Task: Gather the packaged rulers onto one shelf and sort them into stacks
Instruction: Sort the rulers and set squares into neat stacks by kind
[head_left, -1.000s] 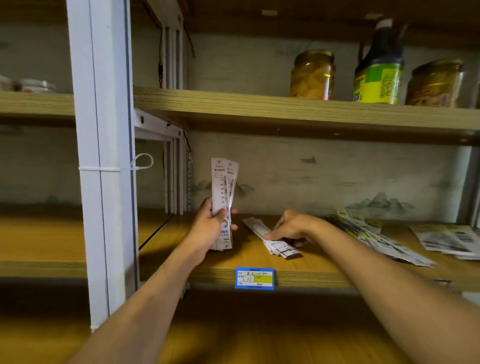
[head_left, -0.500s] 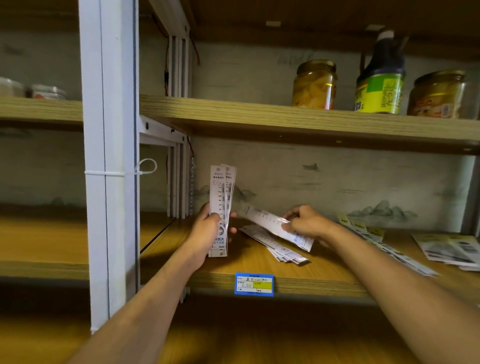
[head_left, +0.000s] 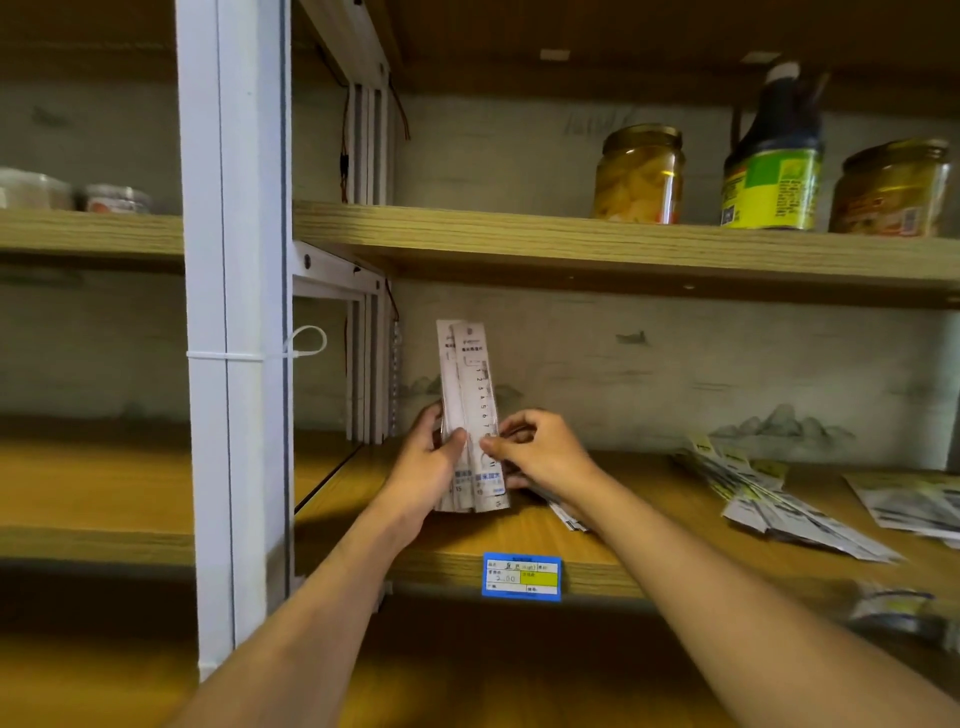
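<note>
While the left hand (head_left: 428, 467) grips a bundle of packaged rulers (head_left: 470, 415) upright above the shelf (head_left: 363, 540) near its left end, probably to square them, the right hand (head_left: 535, 452) pinches the front ruler's right edge. Most of the bundle rises above both grips. Loose rulers (head_left: 779, 499) lie toward the shelf's right end.
</note>
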